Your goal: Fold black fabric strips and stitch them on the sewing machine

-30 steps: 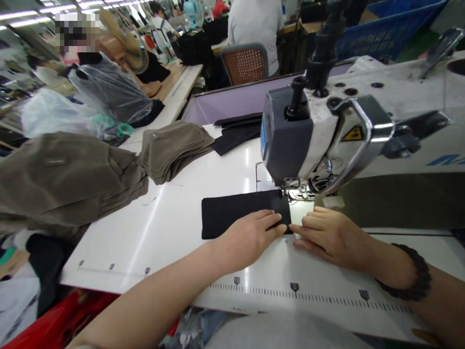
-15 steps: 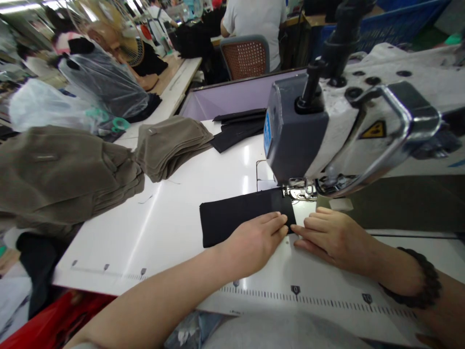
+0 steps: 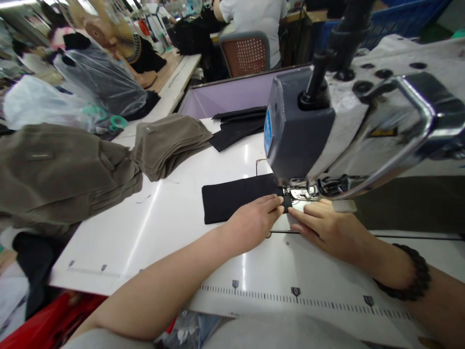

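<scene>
A folded black fabric piece (image 3: 236,198) lies flat on the white table, its right end under the presser foot (image 3: 303,193) of a sewing machine (image 3: 305,123). My left hand (image 3: 256,223) rests on the fabric's near right part, fingers stretched out and lying flat. Just right of it, my right hand (image 3: 329,225) lies with its fingers extended, the index fingertip at the fabric's right edge. Neither hand is wrapped round anything. The underside of each palm is hidden.
Two stacks of brown fabric pieces (image 3: 170,145) sit at the left, the larger brown stack (image 3: 61,174) nearer me. More black pieces (image 3: 240,127) lie behind. A ruler scale (image 3: 269,293) marks the table's front. Beyond are a chair (image 3: 245,52) and a seated person (image 3: 254,19).
The black fabric has shifted away from me, with more of its right end behind the presser foot. Both hands have moved with it, slightly away from me.
</scene>
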